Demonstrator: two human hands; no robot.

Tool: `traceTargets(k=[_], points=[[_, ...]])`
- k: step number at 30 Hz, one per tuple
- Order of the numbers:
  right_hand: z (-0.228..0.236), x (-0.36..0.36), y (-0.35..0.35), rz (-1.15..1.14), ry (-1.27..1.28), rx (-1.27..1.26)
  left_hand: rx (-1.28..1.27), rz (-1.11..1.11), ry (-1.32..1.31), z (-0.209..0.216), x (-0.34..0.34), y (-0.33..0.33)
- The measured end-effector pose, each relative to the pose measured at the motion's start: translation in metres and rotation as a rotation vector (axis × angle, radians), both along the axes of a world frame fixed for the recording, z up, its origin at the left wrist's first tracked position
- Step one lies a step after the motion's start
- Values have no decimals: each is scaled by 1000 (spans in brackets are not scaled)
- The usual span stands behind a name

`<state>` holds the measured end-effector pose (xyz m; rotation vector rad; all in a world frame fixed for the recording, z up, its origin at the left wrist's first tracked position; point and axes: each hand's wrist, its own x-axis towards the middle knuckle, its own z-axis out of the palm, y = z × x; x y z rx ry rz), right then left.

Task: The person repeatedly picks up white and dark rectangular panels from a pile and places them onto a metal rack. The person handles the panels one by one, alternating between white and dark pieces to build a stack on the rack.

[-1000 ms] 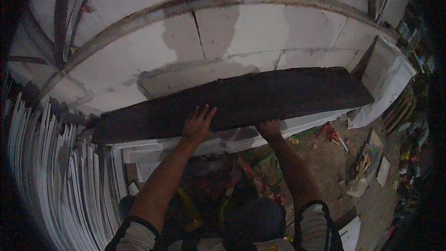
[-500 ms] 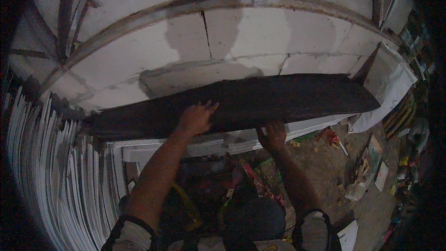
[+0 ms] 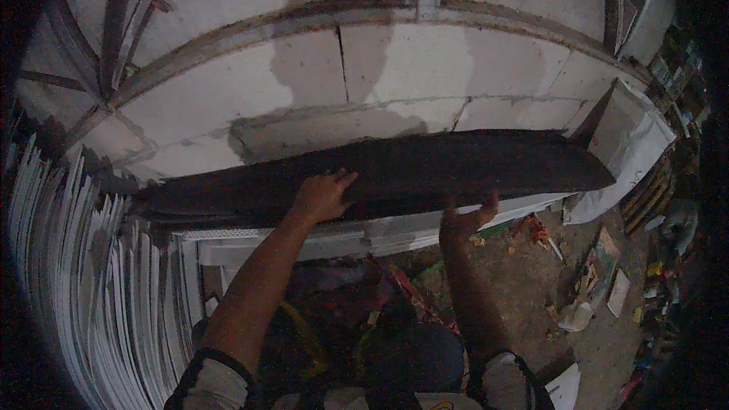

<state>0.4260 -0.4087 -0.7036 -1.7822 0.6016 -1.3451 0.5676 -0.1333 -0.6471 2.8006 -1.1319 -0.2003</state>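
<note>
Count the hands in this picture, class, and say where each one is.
2: the left hand is on the long dark sheet, left of its middle; the right hand is at the sheet's near edge. Others could be hidden in the dim borders.

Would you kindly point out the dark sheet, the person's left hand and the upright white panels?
Dark sheet point(image 3: 433, 165): head view, middle of its upper face.
Left hand point(image 3: 322, 197): head view, back of the hand.
White panels point(image 3: 99, 281): head view, edges midway along the row.
</note>
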Motion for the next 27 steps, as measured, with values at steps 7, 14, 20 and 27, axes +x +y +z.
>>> traceTargets(k=[7, 14, 20, 27], points=[[79, 13, -18, 560, 406, -914, -43, 39, -7, 1, 4, 2], [-19, 57, -79, 284, 659, -1196, 14, 147, -230, 12, -10, -15], [-2, 59, -64, 335, 637, -1264, -92, 214, -447, -52, -5, 44], [-16, 61, -95, 390, 596, -1240, -81, 103, -398, -34, 6, 30]])
